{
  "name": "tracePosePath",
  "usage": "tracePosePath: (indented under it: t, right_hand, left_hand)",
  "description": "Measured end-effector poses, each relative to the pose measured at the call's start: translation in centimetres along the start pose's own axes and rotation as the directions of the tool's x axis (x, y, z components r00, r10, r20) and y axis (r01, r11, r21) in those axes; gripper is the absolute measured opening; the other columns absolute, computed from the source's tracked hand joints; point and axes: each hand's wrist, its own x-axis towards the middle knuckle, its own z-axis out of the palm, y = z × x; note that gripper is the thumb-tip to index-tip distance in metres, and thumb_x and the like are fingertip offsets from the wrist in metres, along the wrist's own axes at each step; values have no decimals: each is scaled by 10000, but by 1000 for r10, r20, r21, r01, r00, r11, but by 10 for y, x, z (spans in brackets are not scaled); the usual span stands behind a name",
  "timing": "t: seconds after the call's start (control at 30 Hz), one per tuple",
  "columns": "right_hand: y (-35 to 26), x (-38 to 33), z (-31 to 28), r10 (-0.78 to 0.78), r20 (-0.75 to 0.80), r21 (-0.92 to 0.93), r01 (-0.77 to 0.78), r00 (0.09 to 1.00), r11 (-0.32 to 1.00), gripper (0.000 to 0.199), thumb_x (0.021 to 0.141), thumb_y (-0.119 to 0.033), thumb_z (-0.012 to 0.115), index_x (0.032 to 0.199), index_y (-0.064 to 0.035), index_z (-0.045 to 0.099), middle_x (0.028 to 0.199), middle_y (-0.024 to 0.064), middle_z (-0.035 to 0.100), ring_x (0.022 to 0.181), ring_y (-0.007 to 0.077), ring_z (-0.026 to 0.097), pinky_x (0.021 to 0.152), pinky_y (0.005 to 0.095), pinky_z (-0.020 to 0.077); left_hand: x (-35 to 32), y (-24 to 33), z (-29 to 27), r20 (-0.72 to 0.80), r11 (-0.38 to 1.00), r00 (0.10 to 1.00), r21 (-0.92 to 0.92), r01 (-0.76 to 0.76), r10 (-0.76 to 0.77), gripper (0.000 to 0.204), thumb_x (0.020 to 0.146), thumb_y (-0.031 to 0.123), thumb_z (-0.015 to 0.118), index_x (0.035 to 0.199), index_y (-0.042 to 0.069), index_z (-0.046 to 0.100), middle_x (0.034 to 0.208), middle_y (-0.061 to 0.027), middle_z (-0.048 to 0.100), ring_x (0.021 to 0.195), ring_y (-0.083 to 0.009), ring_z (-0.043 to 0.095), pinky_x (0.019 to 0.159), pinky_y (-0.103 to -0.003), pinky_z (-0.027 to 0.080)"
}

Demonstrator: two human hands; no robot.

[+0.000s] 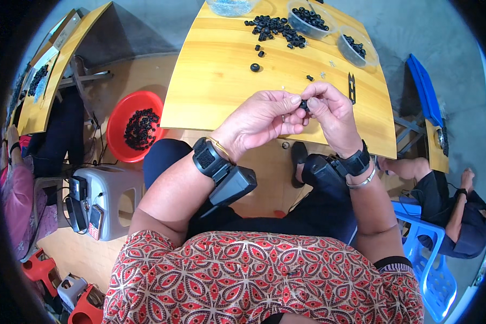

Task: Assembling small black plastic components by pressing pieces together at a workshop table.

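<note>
Above the near edge of the yellow wooden table (210, 81), my left hand (259, 116) and my right hand (332, 113) meet at the fingertips. Both are closed on one small black part (304, 105), pinched between thumbs and fingers, which largely cover it. Just beyond them on the tabletop lie another small black piece (310, 78) and some tiny clear bits (323, 74). A larger round black piece (255, 67) sits farther left. To the right of my right hand rests a pair of black thread snips (352, 89).
Farther back lies a pile of black pieces (275, 27), near clear bowls (372, 56) holding more. A red basin (113, 129) with black pieces stands on the floor at left, by a grey stool (113, 183). Other people sit at both sides; a blue chair (432, 259) is at right.
</note>
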Motion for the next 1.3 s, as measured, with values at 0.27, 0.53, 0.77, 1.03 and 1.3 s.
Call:
tracePosePath:
  t: [0.27, 0.53, 0.77, 1.03, 1.3]
  right_hand:
    - [2, -6, 0, 28, -181, -79, -43, 983, 996, 123, 815, -38, 527, 913, 27, 490, 742, 51, 529, 577, 81, 515, 510, 204, 452]
    - [2, -5, 10, 32, -231, -181, -75, 972, 981, 110, 820, -65, 531, 881, 19, 495, 754, 70, 588, 623, 88, 555, 501, 196, 469]
    - [-3, -4, 8, 91, -222, -151, -127, 971, 980, 86, 820, -46, 522, 868, 18, 492, 718, 60, 583, 595, 85, 550, 494, 198, 463]
    - [-10, -7, 6, -131, -113, -501, 57, 985, 864, 112, 777, 11, 531, 865, -8, 464, 647, 73, 541, 536, 118, 539, 472, 226, 420]
    - [-14, -5, -3, -354, 124, -703, 334, 927, 627, 167, 753, 32, 541, 886, -30, 462, 689, 91, 537, 580, 184, 552, 537, 261, 440]
  left_hand:
    - [1, -2, -2, -39, 979, 997, -187, -77, 71, 184, 852, 176, 506, 879, -2, 543, 745, -69, 583, 665, -118, 562, 620, -241, 498]
    - [1, -8, 10, -128, 970, 979, -163, -181, 161, 179, 849, 173, 514, 835, -3, 542, 714, -55, 544, 634, -132, 540, 618, -255, 497]
    - [5, -11, 9, -149, 945, 939, 159, -287, 310, 163, 840, 147, 527, 870, -6, 574, 751, -48, 559, 643, -102, 536, 584, -222, 495]
    - [-2, -8, 8, -73, 949, 955, 155, -275, 289, 146, 835, 131, 528, 846, -3, 585, 728, -69, 595, 588, -121, 559, 544, -207, 479]
    - [-7, -8, 10, -35, 981, 992, -148, -124, 120, 176, 847, 151, 509, 865, -18, 556, 741, -76, 589, 629, -117, 564, 576, -207, 493]
